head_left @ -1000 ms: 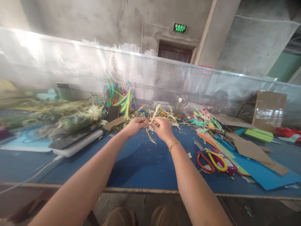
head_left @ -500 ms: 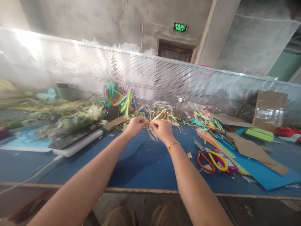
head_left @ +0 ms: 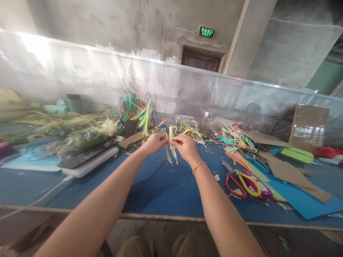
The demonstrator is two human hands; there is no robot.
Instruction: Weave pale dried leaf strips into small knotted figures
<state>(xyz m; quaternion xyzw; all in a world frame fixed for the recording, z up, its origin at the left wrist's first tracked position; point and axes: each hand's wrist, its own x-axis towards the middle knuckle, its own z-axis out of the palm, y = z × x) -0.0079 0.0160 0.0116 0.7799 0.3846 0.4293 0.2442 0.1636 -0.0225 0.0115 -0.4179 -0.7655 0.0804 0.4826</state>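
Above the blue tabletop (head_left: 160, 192), my left hand (head_left: 155, 143) and my right hand (head_left: 185, 145) meet at the fingertips. Both pinch a small bundle of pale dried plant strips (head_left: 171, 132). Part of the bundle stands up between the hands, and two loose ends hang below them. My fingers cover the middle of it, so any knot there is hidden. Behind my hands lies a heap of similar dried strips (head_left: 194, 132). Scissors (head_left: 242, 184) with one red and one yellow handle rest right of my right forearm.
To the left, a phone (head_left: 85, 157) lies on a white device (head_left: 89, 167) with a cable, near a fibre pile (head_left: 85, 137). Colourful pipe cleaners (head_left: 134, 109) and a glass bottle (head_left: 207, 121) stand behind. Cardboard (head_left: 292, 171) and blue sheets (head_left: 308, 205) cover the right.
The strip bundle has turned from slanting right to upright between my fingers, and its lower ends now hang spread apart. Both hands stay pinched in nearly the same place.
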